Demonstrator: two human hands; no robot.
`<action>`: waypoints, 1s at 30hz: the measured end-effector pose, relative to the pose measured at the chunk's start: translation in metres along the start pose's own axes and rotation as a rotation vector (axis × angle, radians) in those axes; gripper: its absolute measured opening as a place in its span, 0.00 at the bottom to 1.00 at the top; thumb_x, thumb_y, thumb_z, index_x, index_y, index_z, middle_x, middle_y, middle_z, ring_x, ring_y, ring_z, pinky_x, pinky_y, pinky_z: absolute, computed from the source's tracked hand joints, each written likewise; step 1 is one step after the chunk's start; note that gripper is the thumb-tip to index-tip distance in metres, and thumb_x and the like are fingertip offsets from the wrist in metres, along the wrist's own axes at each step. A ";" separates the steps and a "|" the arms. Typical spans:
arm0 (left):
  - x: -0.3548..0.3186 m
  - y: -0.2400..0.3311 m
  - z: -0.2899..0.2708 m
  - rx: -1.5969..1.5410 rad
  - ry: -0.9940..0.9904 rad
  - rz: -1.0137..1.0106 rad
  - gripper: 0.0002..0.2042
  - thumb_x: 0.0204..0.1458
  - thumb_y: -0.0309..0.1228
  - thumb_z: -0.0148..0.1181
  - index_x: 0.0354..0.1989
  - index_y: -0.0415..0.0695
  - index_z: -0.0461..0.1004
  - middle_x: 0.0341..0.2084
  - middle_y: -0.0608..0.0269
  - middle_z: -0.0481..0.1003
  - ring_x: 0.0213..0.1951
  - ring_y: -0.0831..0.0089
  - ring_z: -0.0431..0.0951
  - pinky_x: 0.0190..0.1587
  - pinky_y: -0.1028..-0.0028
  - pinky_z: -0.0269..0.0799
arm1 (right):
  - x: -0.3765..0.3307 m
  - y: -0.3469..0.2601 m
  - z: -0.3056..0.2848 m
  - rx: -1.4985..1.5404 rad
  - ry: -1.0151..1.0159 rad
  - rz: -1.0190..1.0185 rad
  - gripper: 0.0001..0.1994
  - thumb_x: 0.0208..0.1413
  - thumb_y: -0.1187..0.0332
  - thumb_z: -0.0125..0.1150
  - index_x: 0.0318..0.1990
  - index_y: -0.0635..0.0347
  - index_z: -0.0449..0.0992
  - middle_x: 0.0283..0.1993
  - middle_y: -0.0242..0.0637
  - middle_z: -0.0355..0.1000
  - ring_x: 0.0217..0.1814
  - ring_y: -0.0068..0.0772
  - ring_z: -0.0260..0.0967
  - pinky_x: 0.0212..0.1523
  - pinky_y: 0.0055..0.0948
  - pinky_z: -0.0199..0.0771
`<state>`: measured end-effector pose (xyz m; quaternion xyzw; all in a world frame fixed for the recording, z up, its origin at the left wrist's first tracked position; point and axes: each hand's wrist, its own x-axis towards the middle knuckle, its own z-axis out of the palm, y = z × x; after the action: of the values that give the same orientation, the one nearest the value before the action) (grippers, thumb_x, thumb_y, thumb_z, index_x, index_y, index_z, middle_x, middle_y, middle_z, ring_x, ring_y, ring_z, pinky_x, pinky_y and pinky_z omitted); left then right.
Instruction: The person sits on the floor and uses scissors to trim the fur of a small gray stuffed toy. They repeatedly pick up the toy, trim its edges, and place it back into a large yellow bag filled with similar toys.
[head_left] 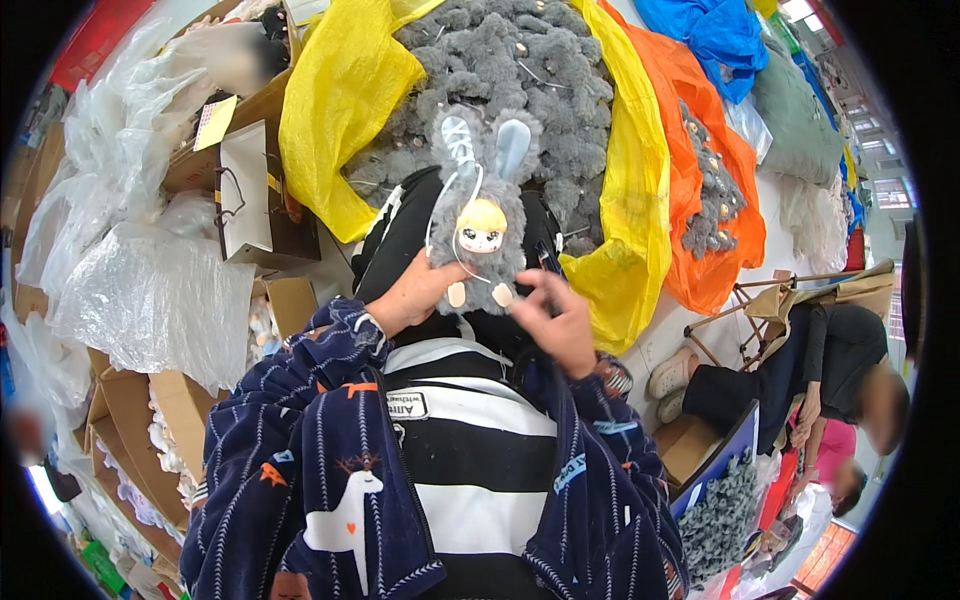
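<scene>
Head view showed 2 bare hands over the lap (pixel 405 225), both forearms reaching up and inward with the elbows spread. The left hand (pixel 415 290) gripped a grey rabbit toy (pixel 482 232) low on its left side, thumb on top of the fur, the other fingers mostly hidden. The right hand (pixel 560 315) stood at the toy's lower right, palm inward, fingers half curled and blurred near the right foot; whether it pinched anything could not be told. The toy lay face up at the lap's far edge, 2 ears pointing away, 2 pale feet toward the body, with a white cord (pixel 480 180) looped across its front.

Beyond the ears, grey plush pieces (pixel 510 70) filled a yellow sack (pixel 640 200), whose right edge ran beside an orange sack (pixel 675 150).

Dark lettering marked a pale, black-edged label (pixel 407 405) on the striped shirt (pixel 485 425). Small blue patches with white letters sat on the navy jacket (pixel 250 400). Left of the yellow sack, a yellow note (pixel 215 122) carried print too small to read.
</scene>
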<state>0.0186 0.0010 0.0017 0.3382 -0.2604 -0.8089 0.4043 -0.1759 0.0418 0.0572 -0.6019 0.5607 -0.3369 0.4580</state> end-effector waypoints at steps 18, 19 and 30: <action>0.006 0.021 -0.008 0.042 -0.146 0.262 0.27 0.48 0.32 0.59 0.57 0.42 0.57 0.51 0.62 0.65 0.53 0.70 0.65 0.55 0.68 0.62 | 0.015 0.016 0.019 -0.263 0.321 -0.446 0.10 0.41 0.78 0.61 0.33 0.57 0.69 0.26 0.38 0.66 0.19 0.32 0.67 0.20 0.27 0.68; 0.001 0.023 -0.005 -0.095 -0.148 0.240 0.25 0.50 0.33 0.57 0.56 0.41 0.58 0.51 0.62 0.66 0.53 0.69 0.66 0.56 0.67 0.61 | 0.016 0.017 0.015 -0.475 0.295 -0.520 0.13 0.36 0.78 0.63 0.33 0.55 0.71 0.32 0.43 0.66 0.21 0.39 0.68 0.22 0.30 0.69; 0.002 0.024 -0.007 -0.317 0.036 0.097 0.18 0.52 0.30 0.55 0.50 0.40 0.64 0.45 0.61 0.70 0.49 0.71 0.69 0.54 0.70 0.63 | 0.011 0.000 0.017 0.358 0.223 0.149 0.23 0.44 0.72 0.64 0.49 0.66 0.63 0.48 0.38 0.64 0.47 0.24 0.63 0.44 0.21 0.65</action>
<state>0.0351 -0.0147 0.0133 0.2715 -0.1384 -0.8132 0.4958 -0.1582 0.0336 0.0499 -0.4271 0.5819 -0.4607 0.5164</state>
